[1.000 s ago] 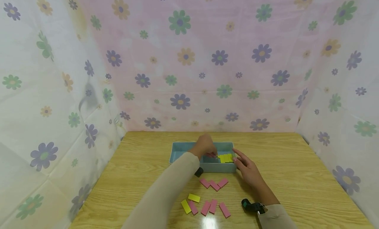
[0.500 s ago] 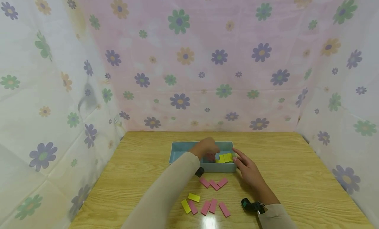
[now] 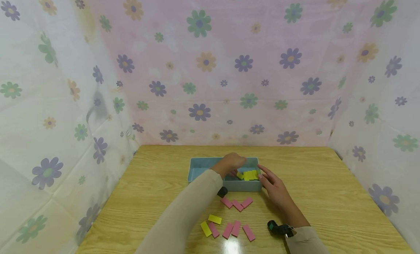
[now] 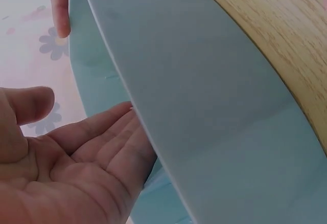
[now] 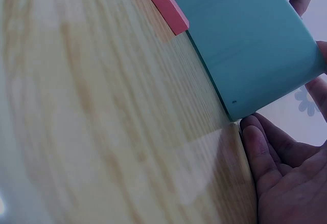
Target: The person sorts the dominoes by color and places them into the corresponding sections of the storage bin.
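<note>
Two hands at the blue tray (image 3: 200, 165): left hand (image 3: 229, 163) over yellow tiles (image 3: 249, 174) (grip hidden), right hand (image 3: 273, 184) flat against its right end.

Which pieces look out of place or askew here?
In the blue tray, one yellow tile lies tilted against the neat yellow row, under the left hand. Nothing looks spilled or damaged.

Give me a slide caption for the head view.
Left hand reaches into blue tray; right hand steadies its corner.

A wooden table (image 3: 328, 188) carries a blue tray (image 3: 200, 170), pink tiles (image 3: 237, 204) and yellow tiles (image 3: 214, 219).
</note>
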A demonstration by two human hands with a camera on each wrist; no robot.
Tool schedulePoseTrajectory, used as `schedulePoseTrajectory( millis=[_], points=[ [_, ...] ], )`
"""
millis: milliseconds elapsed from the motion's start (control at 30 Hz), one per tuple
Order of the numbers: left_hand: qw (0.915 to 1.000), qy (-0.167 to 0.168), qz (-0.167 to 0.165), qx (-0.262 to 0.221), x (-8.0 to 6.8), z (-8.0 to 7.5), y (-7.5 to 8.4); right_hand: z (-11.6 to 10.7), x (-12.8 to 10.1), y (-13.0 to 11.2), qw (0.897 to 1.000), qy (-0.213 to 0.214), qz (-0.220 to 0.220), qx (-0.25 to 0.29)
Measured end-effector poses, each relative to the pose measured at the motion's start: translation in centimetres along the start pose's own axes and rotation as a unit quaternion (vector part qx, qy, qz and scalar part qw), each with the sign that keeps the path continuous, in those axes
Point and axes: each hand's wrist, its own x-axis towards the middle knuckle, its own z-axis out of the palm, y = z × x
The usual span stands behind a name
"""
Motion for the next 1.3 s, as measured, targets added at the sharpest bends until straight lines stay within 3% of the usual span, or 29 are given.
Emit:
schedulePoseTrajectory(
  millis=[133, 367, 500, 700, 1167, 1300],
  points=[
    [0.9998, 0.008, 0.001, 0.019, -0.03, 0.07, -0.03, 0.00, 0.07, 0.12, 1.000, 0.000, 0.003, -0.002],
    [0.9974, -0.010, 0.008, 0.071, -0.68, 0.30, -0.06, -0.02, 0.07, 0.34, 1.000, 0.003, 0.002, -0.007],
    [0.9972, -0.023, 0.009, 0.071, -0.77, 0.63, -0.38, 0.00, -0.19, 0.34, 1.000, 0.005, 0.011, -0.007],
    [0.9973, -0.015, 0.010, 0.071, -0.70, 0.85, -0.48, 0.01, -0.31, 0.02, 1.000, 0.003, 0.013, -0.004],
    [0.9980, -0.061, -0.009, -0.015, -0.58, 0.61, -0.28, 0.02, -0.06, -0.09, 1.000, 0.002, 0.008, -0.006],
    [0.9979, -0.059, -0.008, -0.026, -0.50, 0.79, -0.36, 0.07, -0.09, -0.08, 1.000, 0.004, 0.010, -0.009]
  ],
)
